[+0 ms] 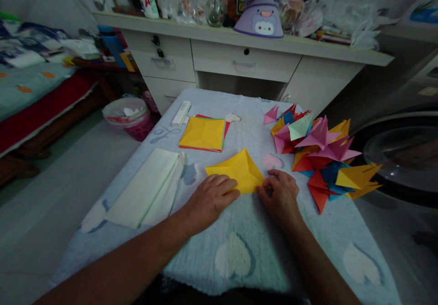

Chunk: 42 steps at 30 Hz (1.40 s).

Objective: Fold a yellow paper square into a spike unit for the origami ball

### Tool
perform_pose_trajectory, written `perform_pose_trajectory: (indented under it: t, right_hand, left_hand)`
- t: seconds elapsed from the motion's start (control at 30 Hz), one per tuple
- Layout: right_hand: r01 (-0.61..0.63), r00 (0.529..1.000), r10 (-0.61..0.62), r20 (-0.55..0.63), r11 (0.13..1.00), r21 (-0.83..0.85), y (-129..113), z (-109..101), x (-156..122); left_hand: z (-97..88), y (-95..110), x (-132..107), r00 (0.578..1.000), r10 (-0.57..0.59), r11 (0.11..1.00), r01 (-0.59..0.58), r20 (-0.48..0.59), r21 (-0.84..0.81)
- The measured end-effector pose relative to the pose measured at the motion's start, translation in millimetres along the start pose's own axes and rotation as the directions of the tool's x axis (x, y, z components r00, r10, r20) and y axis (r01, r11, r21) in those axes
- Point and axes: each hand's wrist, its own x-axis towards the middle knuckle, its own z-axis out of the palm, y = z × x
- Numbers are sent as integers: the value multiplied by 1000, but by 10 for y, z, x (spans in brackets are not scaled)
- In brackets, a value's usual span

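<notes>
Paper (244, 170) lies on the counter (191, 268), right corner clamped in the grip of the right hand (280, 193); the left hand (210, 200) covers its left edge, grip unclear. Loose pressing could skew creases. Beyond the paper: 1 stack (201, 134).

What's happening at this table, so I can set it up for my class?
A person has both hands on a creased yellow paper: the left hand on its left side, the right hand touching its right corner. Beyond it sits a stack of square papers, yellow on top; to the right is a pile of colourful folded paper shapes.
</notes>
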Motion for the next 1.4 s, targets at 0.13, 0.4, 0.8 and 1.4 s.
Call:
perform_pose_trajectory:
  t: [0.13, 0.4, 0.8, 1.4]
  right_hand:
    - [-8, 1000, 8, -2, 1000, -17, 8, -4, -1]
    - [3, 998, -6, 69, 999, 38, 99, -29, 16]
    - [-27, 1000, 27, 13, 999, 18, 220, -30, 27]
    - [-28, 999, 28, 40, 1000, 12, 198, -39, 15]
  left_hand:
    - [47, -25, 5, 994, 80, 995, -75, 80, -63]
    - [41, -6, 27, 986, 17, 999, -10, 166, -44]
    - [8, 79, 42, 974, -53, 998, 59, 219, -17]
    - [8, 88, 37, 976, -26, 999, 29, 216, -13]
